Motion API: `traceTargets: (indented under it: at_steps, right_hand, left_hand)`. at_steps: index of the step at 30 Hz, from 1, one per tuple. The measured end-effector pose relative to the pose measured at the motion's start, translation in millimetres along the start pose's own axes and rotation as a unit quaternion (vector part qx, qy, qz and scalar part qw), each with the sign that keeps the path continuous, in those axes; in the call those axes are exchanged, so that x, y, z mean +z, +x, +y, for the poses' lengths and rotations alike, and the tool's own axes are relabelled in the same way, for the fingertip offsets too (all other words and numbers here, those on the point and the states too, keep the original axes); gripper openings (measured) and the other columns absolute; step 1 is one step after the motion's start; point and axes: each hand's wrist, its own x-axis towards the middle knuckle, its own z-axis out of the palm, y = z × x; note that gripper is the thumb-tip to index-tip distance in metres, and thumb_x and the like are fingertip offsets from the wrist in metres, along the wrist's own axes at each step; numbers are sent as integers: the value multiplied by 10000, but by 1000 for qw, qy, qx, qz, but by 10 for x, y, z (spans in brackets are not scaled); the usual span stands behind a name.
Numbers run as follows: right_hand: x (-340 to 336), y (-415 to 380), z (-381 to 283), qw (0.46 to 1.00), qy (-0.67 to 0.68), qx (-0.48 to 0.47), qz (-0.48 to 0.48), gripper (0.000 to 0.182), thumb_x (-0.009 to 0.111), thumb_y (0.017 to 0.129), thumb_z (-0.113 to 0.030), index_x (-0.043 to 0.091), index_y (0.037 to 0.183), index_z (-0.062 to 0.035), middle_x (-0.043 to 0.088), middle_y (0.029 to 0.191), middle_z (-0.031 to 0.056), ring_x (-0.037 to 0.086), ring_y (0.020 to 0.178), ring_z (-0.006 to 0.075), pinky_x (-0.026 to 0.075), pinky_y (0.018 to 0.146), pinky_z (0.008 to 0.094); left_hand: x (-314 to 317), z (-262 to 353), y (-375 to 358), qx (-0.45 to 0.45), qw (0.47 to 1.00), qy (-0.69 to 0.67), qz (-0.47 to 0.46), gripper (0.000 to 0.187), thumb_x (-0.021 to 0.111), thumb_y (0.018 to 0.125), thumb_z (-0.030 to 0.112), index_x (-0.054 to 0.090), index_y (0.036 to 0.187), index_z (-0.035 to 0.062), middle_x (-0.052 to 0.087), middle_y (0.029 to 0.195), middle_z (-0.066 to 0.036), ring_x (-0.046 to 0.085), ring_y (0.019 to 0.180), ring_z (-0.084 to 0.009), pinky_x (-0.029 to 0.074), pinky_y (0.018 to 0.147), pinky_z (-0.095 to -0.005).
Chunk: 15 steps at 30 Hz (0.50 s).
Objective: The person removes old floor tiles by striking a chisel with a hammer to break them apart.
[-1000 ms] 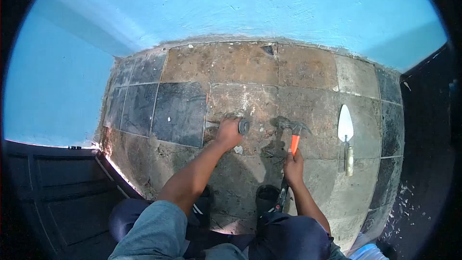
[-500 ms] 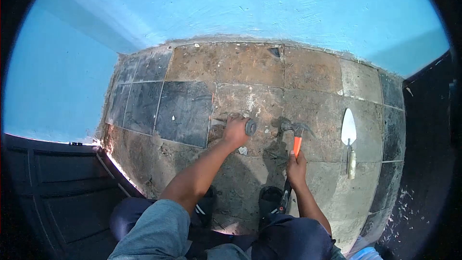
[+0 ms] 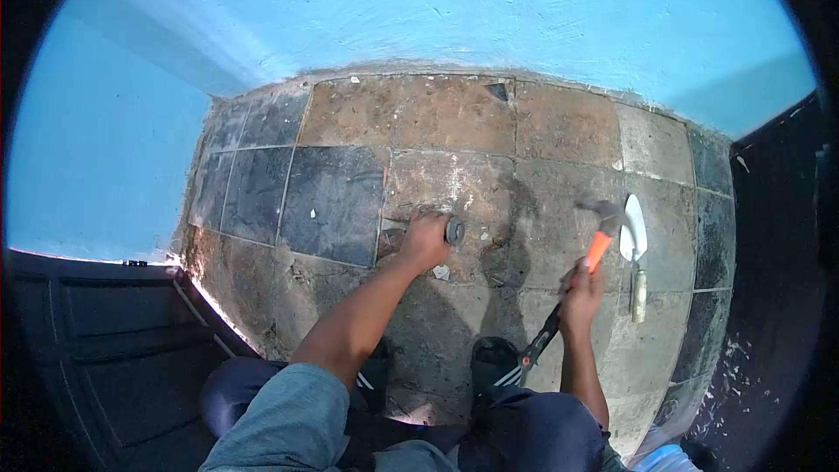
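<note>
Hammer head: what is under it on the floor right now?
The hammer, raised in the right hand, hangs over a worn grey floor tile, its head beside the trowel blade. The left hand holds the chisel; its tip is hidden.

**A room under renovation**

This was a building interior mid-repair. Worn, stained floor tiles point(image 3: 454, 122) with rough mortar edges filled the centre of the frame, meeting blue plastered walls point(image 3: 437, 9) across the top. A masonry trowel point(image 3: 632, 236) lay at right, and a dark panelled door point(image 3: 105, 323) stood at lower left.
</note>
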Motion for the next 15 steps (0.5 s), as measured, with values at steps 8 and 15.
traceTargets:
  at_steps: [8, 15]
  right_hand:
    - [489, -436, 848, 995, 81, -24, -54, 266, 492, 1070, -320, 529, 1000, -66, 507, 697, 16, 487, 562, 115, 396, 489, 278]
    - [548, -309, 741, 977, -121, 25, -172, 353, 487, 1076, -355, 564, 1098, -11, 503, 717, 41, 509, 651, 126, 425, 572, 313]
  left_hand:
    - [-122, 129, 1, -21, 999, 16, -27, 516, 755, 712, 129, 652, 1199, -7, 666, 1189, -209, 618, 1132, -375, 417, 1059, -496]
    - [80, 0, -71, 31, 998, 37, -27, 517, 735, 702, 94, 653, 1202, -8, 662, 1216, -211, 603, 1178, -369, 410, 1073, -498]
